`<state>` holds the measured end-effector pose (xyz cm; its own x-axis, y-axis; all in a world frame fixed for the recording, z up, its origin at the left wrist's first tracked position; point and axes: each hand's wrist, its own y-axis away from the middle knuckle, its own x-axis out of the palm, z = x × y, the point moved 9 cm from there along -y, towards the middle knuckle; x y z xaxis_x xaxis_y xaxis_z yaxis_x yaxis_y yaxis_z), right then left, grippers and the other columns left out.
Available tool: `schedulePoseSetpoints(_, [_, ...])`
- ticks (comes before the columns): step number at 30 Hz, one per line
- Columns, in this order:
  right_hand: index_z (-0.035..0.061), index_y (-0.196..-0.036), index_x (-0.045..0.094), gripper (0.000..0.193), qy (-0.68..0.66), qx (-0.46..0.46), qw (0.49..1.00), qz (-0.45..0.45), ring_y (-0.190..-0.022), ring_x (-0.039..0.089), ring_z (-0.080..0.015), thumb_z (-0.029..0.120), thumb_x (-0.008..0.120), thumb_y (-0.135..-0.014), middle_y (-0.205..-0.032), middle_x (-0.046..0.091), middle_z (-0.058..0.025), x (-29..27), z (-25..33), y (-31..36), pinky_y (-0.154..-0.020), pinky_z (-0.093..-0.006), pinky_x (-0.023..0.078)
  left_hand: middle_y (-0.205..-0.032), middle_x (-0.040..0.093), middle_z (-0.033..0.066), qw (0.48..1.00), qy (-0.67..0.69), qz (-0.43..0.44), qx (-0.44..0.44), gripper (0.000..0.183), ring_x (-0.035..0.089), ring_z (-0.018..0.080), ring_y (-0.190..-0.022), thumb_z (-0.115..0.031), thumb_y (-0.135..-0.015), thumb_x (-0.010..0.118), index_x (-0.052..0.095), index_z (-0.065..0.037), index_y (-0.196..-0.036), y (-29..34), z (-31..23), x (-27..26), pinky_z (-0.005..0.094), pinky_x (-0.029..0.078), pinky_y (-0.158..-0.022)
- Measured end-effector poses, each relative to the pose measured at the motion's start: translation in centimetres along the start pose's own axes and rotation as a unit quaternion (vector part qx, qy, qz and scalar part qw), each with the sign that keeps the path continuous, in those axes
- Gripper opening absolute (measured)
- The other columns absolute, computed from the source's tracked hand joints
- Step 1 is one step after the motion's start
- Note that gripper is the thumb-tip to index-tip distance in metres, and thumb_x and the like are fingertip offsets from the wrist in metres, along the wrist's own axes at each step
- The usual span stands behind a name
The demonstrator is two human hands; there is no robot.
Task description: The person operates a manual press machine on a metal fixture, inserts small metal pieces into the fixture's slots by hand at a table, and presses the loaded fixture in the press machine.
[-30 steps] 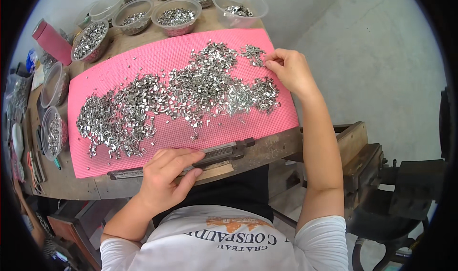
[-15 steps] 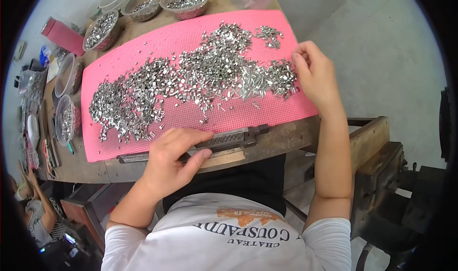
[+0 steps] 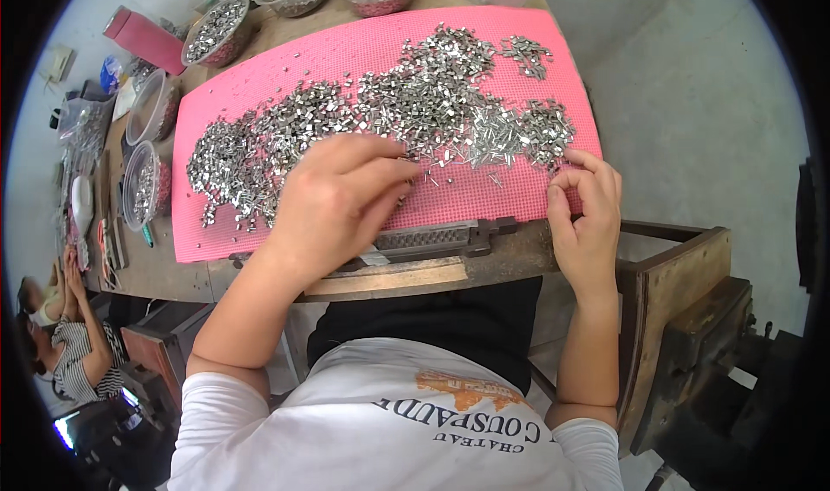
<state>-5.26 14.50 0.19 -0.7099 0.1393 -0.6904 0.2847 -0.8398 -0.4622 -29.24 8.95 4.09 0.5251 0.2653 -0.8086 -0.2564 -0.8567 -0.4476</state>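
Observation:
Small silvery metal pieces point(image 3: 432, 93), some blocky and some thin like pins, lie in a broad heap on a pink textured mat point(image 3: 510, 201). My left hand point(image 3: 337, 197) reaches over the heap's near edge, fingers bent and thumb drawn toward them; its tips are slightly blurred, and anything between them is hidden. At the mat's right edge, just below a small cluster of pieces point(image 3: 547, 135), my right hand point(image 3: 590, 219) has thumb and index finger curled together. What they pinch, if anything, is too small to see. A dark slotted metal fixture point(image 3: 432, 239) lies along the table's front edge, partly behind my left forearm.
Clear plastic bowls of metal pieces point(image 3: 216, 35) line the mat's far and left sides. A pink bottle point(image 3: 143, 39) lies tilted at far left. Right of the table is a wooden frame with dark machinery point(image 3: 700, 344). Another person point(image 3: 82, 353) sits at lower left.
My left hand has moved from the fixture up and forward to the heap. My right hand has come down toward me along the mat's right edge. The whole view has shifted slightly.

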Motion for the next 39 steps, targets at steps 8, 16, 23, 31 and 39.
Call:
schedulePoseSetpoints(8, [0.0054,-0.093,0.065,0.011,-0.008,0.007,1.0,-0.023,-0.113,0.06,-0.0324,0.003,0.07,-0.083,-0.121,0.067,-0.0123,0.6,-0.9,0.0,-0.101,-0.044,0.043,-0.12,0.075,0.0071,0.988,-0.023,0.074,0.135,0.029,0.07,0.0298,-0.115,-0.002,-0.078,0.076,0.079,-0.011,-0.105,-1.0,-0.6,3.6,0.045,0.055,-0.102])
schedulePoseSetpoints(16, [0.0061,-0.091,0.064,0.013,-0.004,0.004,0.999,-0.043,-0.111,0.061,-0.0319,0.002,0.07,-0.081,-0.118,0.068,-0.0108,0.4,-1.1,0.2,-0.1,-0.043,0.044,-0.094,0.075,0.0071,1.0,-0.004,-0.022,-0.018,0.022,0.073,0.0296,-0.089,0.001,-0.08,0.066,0.078,-0.01,-0.095,-3.8,4.4,-0.9,0.0417,0.06,-0.079])
schedulePoseSetpoints(23, [0.0064,-0.091,0.063,0.014,0.009,-0.017,0.998,-0.054,-0.109,0.061,-0.0315,0.002,0.07,-0.08,-0.118,0.068,-0.0107,0.3,-0.7,0.3,-0.098,-0.0427,0.044,-0.134,0.07,0.0113,0.986,-0.03,0.05,0.158,0.048,0.068,0.0344,-0.12,0.008,-0.086,0.059,0.074,-0.012,-0.127,-9.7,7.7,4.2,0.0406,0.055,-0.104])
schedulePoseSetpoints(31, [0.0051,-0.091,0.062,0.015,0.014,-0.027,0.998,-0.047,-0.107,0.061,-0.0323,-0.001,0.07,-0.079,-0.116,0.068,-0.0118,0.2,-0.2,0.2,-0.095,-0.0427,0.045,-0.129,0.073,0.0097,0.98,0.005,0.133,0.148,0.048,0.071,0.0312,-0.115,0.008,-0.081,0.06,0.077,-0.012,-0.121,-8.4,11.6,3.3,0.0395,0.057,-0.102])
schedulePoseSetpoints(39, [0.0036,-0.09,0.063,0.014,0.004,-0.019,0.999,-0.049,-0.105,0.061,-0.0332,-0.002,0.069,-0.078,-0.114,0.068,-0.0127,0.2,-0.4,0.0,-0.096,-0.0429,0.045,-0.12,0.077,0.0106,0.988,0.025,0.149,0.012,0.034,0.074,0.0282,-0.108,0.005,-0.082,0.069,0.08,-0.009,-0.11,-6.2,15.0,0.4,0.037,0.06,-0.096])
